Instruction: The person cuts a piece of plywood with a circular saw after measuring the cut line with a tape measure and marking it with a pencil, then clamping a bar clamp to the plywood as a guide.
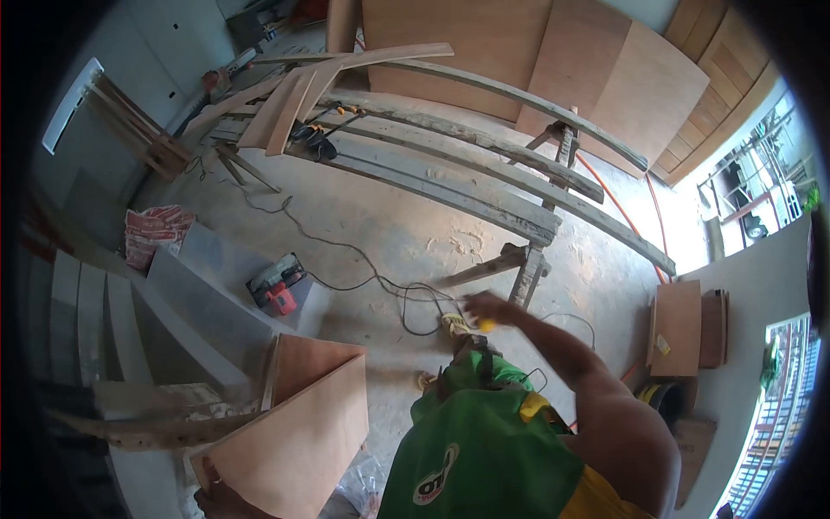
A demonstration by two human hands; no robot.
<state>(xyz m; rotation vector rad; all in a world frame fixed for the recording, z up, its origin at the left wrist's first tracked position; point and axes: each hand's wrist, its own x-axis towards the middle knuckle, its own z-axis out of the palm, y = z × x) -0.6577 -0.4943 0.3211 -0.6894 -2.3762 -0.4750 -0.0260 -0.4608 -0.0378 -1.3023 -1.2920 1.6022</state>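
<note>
My left hand (pixel 226 500) is at the lower left, its fingers around the near edge of a plywood box (pixel 298 432). The box has an open top and stands tilted, with its inner wall showing. My right hand (pixel 486 306) is stretched out over the floor beside the sawhorse leg, slightly blurred. It is closed, and a small yellow object (pixel 487 325) shows at its underside; what kind it is I cannot make out. Below it is my shoe (pixel 455 325).
Long wooden beams (pixel 450 130) lie across sawhorses ahead, with curved boards and clamps (pixel 316 138) on them. A red circular saw (pixel 278 297) sits on a grey block at left. A power cord (pixel 376 275) winds over the floor. Plywood sheets (pixel 458 52) lean behind.
</note>
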